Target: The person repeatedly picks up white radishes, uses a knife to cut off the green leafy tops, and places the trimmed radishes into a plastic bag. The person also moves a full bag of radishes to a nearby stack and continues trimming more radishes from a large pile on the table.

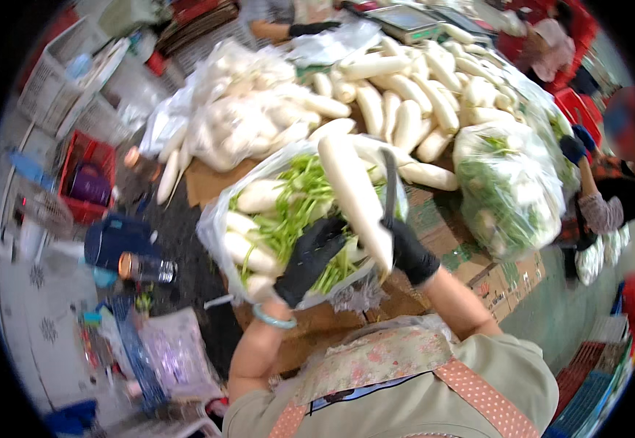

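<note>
A large white daikon radish [350, 191] stands tilted between my two black-gloved hands, its tapered end lowest. My right hand [413, 252] grips a knife [390, 180] with its dark blade pointing away from me, and the radish's lower end is against this hand. My left hand [313, 257] is over cut green stems [282, 224], fingers at the radish's left edge; whether they bear its weight is hidden. Below both hands is an open clear plastic bag [211, 230] of radishes [249, 252] and stems.
A heap of radishes [405, 104] covers the table's far side. A filled bag of radishes [235, 120] lies left of it; a bag with greens [509, 191] stands right. Flattened cardboard [460, 274] covers the tabletop. Co-workers' gloved hands [315, 28] appear beyond and at right. A scale [405, 24] stands behind.
</note>
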`<action>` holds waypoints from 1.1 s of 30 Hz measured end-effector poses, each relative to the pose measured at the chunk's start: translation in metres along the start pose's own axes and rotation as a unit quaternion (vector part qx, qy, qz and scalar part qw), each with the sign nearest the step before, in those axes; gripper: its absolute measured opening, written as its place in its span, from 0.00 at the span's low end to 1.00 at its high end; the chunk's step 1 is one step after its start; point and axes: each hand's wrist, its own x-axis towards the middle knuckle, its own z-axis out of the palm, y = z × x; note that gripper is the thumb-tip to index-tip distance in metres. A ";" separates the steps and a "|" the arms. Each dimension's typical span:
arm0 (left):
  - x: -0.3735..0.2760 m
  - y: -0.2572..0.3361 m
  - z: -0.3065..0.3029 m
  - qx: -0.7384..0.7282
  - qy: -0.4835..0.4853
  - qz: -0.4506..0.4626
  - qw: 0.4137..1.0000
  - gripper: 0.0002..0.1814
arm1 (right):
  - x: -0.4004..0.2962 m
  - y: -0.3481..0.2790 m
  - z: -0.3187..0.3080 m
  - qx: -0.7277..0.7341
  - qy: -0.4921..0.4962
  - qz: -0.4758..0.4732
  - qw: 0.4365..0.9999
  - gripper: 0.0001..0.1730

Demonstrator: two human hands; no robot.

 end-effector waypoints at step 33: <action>-0.021 -0.043 -0.018 -0.422 0.113 0.035 0.899 0.19 | -0.017 -0.003 0.062 -0.392 -0.120 -0.111 0.905 0.28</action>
